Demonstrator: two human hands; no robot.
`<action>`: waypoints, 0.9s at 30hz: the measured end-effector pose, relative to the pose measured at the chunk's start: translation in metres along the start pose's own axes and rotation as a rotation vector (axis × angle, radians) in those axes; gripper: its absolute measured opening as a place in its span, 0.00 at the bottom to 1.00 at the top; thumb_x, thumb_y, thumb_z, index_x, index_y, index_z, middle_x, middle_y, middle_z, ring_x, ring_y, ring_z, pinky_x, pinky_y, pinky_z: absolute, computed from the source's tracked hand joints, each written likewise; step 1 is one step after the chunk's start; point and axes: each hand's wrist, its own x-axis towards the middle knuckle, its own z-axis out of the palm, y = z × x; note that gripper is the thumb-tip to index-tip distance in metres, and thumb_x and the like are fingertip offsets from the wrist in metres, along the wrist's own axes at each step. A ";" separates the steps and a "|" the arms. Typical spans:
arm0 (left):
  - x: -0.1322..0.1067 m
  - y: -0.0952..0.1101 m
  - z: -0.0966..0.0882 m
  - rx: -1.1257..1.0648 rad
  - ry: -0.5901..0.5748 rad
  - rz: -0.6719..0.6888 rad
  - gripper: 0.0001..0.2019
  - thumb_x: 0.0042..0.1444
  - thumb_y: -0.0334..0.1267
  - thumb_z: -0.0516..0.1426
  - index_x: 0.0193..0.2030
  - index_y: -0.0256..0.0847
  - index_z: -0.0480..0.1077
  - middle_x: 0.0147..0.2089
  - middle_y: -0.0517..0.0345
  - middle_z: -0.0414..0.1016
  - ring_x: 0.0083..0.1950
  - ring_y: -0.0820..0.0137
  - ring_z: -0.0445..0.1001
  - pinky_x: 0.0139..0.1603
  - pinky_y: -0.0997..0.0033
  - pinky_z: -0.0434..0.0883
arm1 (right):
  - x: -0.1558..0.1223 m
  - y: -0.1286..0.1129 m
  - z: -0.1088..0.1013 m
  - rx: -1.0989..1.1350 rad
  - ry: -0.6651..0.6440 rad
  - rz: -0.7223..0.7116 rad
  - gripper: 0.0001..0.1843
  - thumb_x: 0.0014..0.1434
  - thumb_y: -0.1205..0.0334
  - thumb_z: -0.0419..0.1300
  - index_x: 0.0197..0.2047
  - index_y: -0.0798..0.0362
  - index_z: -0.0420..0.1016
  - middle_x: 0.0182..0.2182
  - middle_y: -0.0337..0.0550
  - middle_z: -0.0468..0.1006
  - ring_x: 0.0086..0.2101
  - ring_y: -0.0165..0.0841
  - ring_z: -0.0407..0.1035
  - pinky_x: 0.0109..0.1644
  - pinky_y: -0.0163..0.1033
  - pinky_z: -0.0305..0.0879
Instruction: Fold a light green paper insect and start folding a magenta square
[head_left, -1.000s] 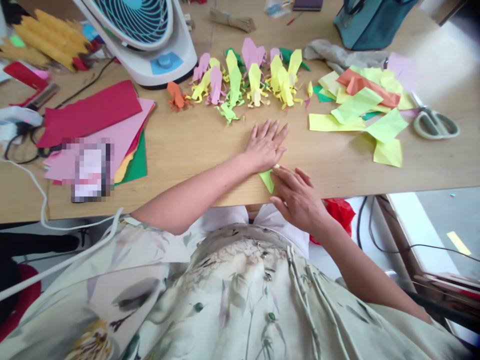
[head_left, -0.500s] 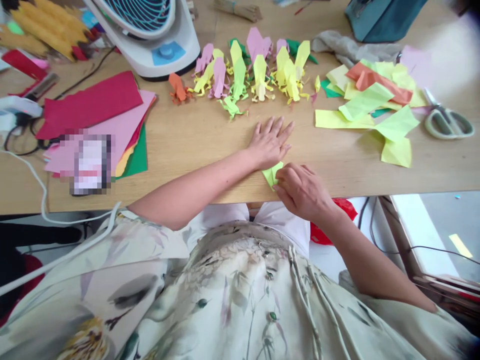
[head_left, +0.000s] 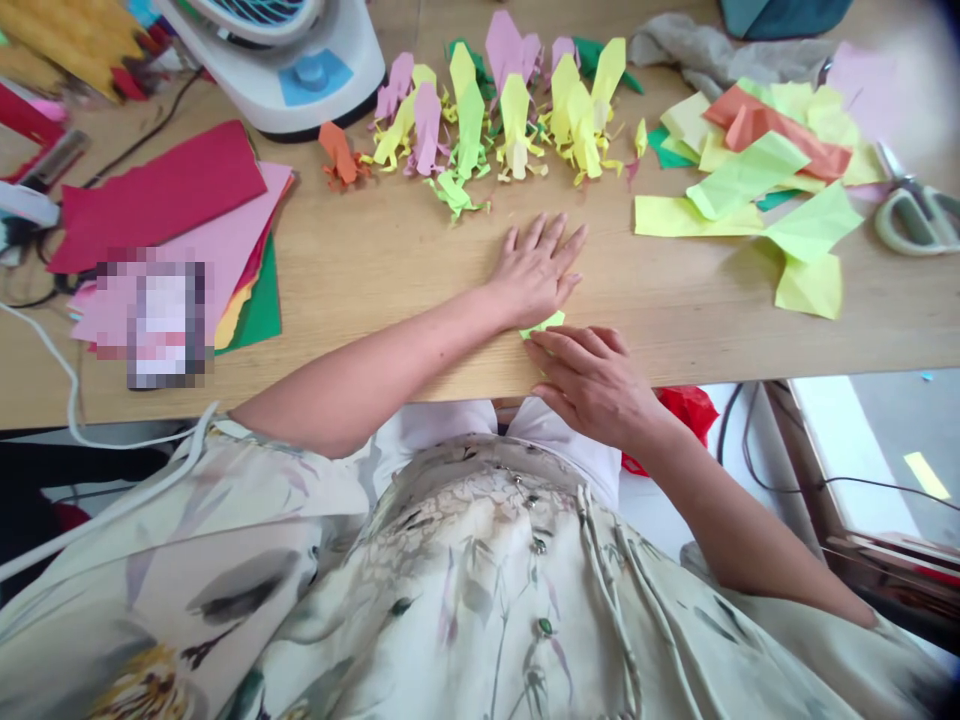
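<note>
A small piece of light green paper (head_left: 546, 323) lies near the table's front edge, mostly covered by my hands. My left hand (head_left: 534, 272) rests palm down on the table just beyond it, fingers spread, the heel of the hand at the paper's far edge. Over the near part of the paper, my right hand (head_left: 596, 385) lies with its fingers stretched out and pressed down. Further back stand several folded paper figures in pink, yellow, green and orange, among them a light green one (head_left: 456, 195) nearest my left hand.
On the right lie loose paper pieces (head_left: 814, 225) and scissors (head_left: 919, 218). Coloured paper sheets (head_left: 169, 195) with a blurred-out phone-like object (head_left: 166, 325) on them lie at left. A small fan (head_left: 315, 85) stands behind; a white cable (head_left: 71, 385) crosses the left edge.
My right hand's fingers have gone from a curled pinch on the paper to lying stretched out over it. The left hand stays flat. The view has shifted slightly.
</note>
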 end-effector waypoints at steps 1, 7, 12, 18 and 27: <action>0.000 0.000 0.000 0.001 -0.001 -0.002 0.32 0.68 0.44 0.46 0.76 0.40 0.45 0.78 0.42 0.42 0.78 0.46 0.42 0.73 0.39 0.41 | -0.001 -0.002 0.000 -0.008 0.008 0.004 0.24 0.71 0.53 0.52 0.61 0.61 0.70 0.59 0.54 0.75 0.57 0.45 0.66 0.58 0.50 0.58; -0.001 -0.001 0.000 -0.009 0.003 0.005 0.32 0.68 0.44 0.44 0.76 0.39 0.45 0.78 0.42 0.42 0.78 0.47 0.41 0.73 0.39 0.41 | -0.028 -0.026 -0.003 -0.037 0.067 0.055 0.25 0.68 0.55 0.57 0.63 0.60 0.68 0.58 0.54 0.76 0.58 0.44 0.67 0.63 0.51 0.57; -0.001 -0.001 0.000 -0.023 0.005 0.005 0.32 0.68 0.44 0.44 0.76 0.39 0.44 0.79 0.43 0.41 0.78 0.47 0.40 0.73 0.39 0.39 | -0.054 -0.032 -0.012 -0.008 0.125 0.043 0.22 0.66 0.61 0.61 0.61 0.54 0.69 0.56 0.49 0.78 0.57 0.42 0.69 0.62 0.51 0.60; -0.003 0.001 -0.002 -0.035 -0.003 -0.008 0.33 0.68 0.44 0.45 0.77 0.40 0.42 0.79 0.44 0.40 0.78 0.48 0.39 0.74 0.39 0.39 | -0.022 -0.018 -0.008 -0.030 0.134 0.137 0.23 0.67 0.57 0.58 0.61 0.59 0.69 0.56 0.56 0.77 0.54 0.45 0.69 0.60 0.52 0.62; -0.003 -0.003 -0.008 -0.099 -0.008 -0.105 0.34 0.70 0.49 0.41 0.77 0.37 0.39 0.79 0.43 0.41 0.78 0.49 0.40 0.74 0.40 0.41 | -0.020 -0.024 0.006 -0.026 0.033 0.135 0.28 0.68 0.53 0.56 0.66 0.60 0.65 0.61 0.58 0.72 0.60 0.47 0.65 0.67 0.54 0.58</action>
